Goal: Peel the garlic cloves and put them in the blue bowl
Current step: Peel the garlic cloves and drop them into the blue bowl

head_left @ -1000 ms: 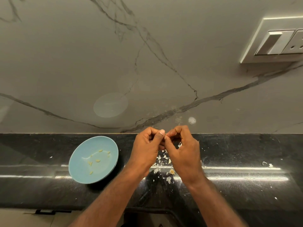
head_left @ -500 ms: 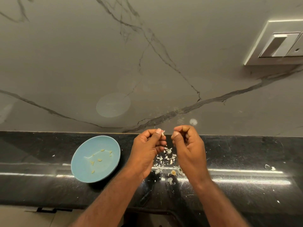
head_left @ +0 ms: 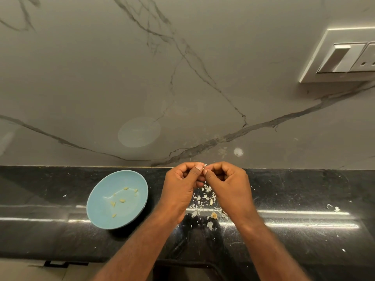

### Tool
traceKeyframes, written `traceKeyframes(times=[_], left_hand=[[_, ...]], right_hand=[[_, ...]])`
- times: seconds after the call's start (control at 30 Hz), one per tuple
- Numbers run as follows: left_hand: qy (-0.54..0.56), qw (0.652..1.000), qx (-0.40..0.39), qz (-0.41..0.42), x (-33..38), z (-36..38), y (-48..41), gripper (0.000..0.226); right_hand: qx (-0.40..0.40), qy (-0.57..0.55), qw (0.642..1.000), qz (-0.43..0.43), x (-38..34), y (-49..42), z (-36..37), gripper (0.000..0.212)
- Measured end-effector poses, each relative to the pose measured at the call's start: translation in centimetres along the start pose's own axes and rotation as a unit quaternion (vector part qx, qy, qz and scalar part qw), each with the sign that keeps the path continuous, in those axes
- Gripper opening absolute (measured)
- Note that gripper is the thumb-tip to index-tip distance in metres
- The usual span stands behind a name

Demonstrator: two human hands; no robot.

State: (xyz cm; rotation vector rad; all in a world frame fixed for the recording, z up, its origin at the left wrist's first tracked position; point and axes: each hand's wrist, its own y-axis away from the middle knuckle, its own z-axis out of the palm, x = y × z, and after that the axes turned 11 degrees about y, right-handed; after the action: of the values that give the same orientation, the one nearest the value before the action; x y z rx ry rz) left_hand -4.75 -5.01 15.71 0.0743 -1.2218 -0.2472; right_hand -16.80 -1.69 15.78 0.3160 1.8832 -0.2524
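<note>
The blue bowl [head_left: 97,203] sits on the black counter at the left, with several small peeled garlic cloves [head_left: 122,200] in it. My left hand [head_left: 180,185] and my right hand [head_left: 229,185] meet above the counter near the wall, fingers curled. Between their fingertips they pinch a small garlic clove [head_left: 204,166], of which only a pale sliver of skin shows. Below the hands lies a heap of white garlic peel [head_left: 205,197].
The black counter [head_left: 304,236] runs left to right under a marbled grey wall. A white switch and socket plate [head_left: 345,57] is on the wall at upper right. A few peel flakes [head_left: 332,207] lie at the right. The counter's front edge is close to my forearms.
Half a second ago my hands were slightly apart; now their fingertips have come together again on the clove. The bowl has not moved.
</note>
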Motion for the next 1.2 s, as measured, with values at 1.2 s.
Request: traceKeyframes(times=[1.2], left_hand=[[0.097, 0.994, -0.037, -0.036, 0.2, -0.1, -0.4, 0.016]], right_hand=[[-0.005, -0.141, 0.989, 0.050, -0.2, -0.7, -1.0, 0.017]])
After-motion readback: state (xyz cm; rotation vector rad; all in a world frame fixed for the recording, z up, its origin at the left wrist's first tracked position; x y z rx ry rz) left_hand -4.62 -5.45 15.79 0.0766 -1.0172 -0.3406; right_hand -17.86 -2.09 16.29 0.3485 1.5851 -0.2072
